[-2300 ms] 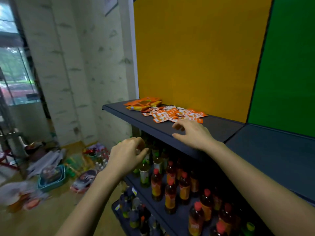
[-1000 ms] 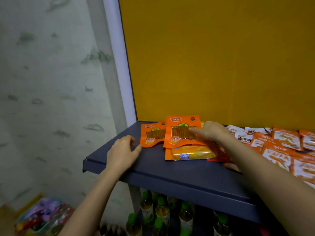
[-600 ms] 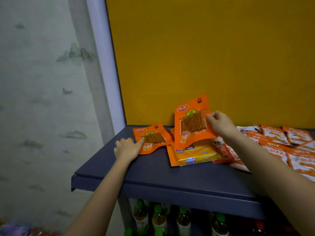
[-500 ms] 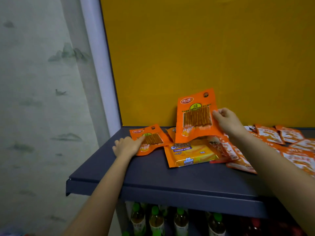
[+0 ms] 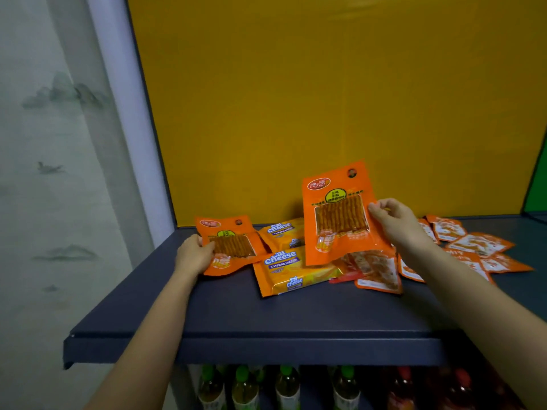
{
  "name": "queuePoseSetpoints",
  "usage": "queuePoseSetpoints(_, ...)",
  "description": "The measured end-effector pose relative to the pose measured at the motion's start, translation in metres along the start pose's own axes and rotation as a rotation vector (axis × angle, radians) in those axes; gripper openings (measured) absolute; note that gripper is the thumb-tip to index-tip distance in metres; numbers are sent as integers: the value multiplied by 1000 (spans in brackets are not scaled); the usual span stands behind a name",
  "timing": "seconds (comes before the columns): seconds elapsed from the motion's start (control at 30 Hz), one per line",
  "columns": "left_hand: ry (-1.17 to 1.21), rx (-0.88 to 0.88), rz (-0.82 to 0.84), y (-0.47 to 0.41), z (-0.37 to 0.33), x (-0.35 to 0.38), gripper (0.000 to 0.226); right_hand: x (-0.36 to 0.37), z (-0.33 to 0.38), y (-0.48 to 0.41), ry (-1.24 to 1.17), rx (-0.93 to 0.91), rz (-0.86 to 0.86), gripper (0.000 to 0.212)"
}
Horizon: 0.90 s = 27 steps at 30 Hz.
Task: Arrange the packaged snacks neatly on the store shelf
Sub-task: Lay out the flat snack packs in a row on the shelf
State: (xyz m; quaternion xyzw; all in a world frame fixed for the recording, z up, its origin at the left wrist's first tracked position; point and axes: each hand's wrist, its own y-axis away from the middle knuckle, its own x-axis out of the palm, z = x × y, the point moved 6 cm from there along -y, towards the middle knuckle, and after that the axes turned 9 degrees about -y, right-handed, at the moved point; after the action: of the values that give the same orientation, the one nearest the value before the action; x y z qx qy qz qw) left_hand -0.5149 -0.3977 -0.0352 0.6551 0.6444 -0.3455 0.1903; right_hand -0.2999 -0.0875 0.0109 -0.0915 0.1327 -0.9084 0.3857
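1. The front edge of the shelf (image 5: 266, 347) runs across the lower frame. Its left corner ends just beside the patterned wall (image 5: 44, 173).
2. The yellow back panel (image 5: 325, 99) closes the rear, with a white post (image 5: 127, 128) at its left edge. A sliver of green panel (image 5: 537, 184) shows far right.
3. Open room: the bare front strip of the shelf between my forearms, and the left rear corner behind the left hand (image 5: 192, 255).
4. The right half is crowded. Small orange sachets (image 5: 479, 247) lie scattered and overlapping back to the panel.
5. The right hand (image 5: 393, 220) pinches the raised orange pack (image 5: 337, 214) at its right edge, thumb on the front. The pack stands roughly upright, tilted slightly, with its top near the back panel. I cannot tell whether its lower edge rests on the packets below.
6. Just beneath it lies a sachet with a clear window (image 5: 379, 270), partly covered.
7. The left hand grips the left edge of the left orange pack (image 5: 233, 247), fingers curled round it. That pack sits low on the shelf, well apart from the raised one.
8. Between the two hands lie two cheese wafer packs: the front one (image 5: 293, 270) angled, and the rear one (image 5: 284, 232) partly hidden behind it.
9. Below the shelf are bottles (image 5: 287, 386) with green caps, and red caps further right.
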Motion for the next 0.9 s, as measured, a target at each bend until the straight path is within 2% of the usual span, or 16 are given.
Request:
queuePoseSetpoints(0.13,308,40,-140,9,2,-20,26,-21,6,4,-17,23,-15,23)
queuePoseSetpoints(0.23,358,100,-289,28,-17,-38,22,-46,11,7,-27,32,-27,22)
queuePoseSetpoints(0.3,396,162,-315,50,-45,-41,14,-69,15,9,-30,30,-33,23)
queuePoseSetpoints(0.4,464,214,-235,89,-99,-24,17,-117,23,17,-20,45,-52,21)
queuePoseSetpoints(0.6,709,269,74,180,-220,66,24,-255,49,42,10,27,-180,13)
queuePoseSetpoints(0.9,804,280,434,323,-371,216,34,-488,66,110,125,68,-400,14)
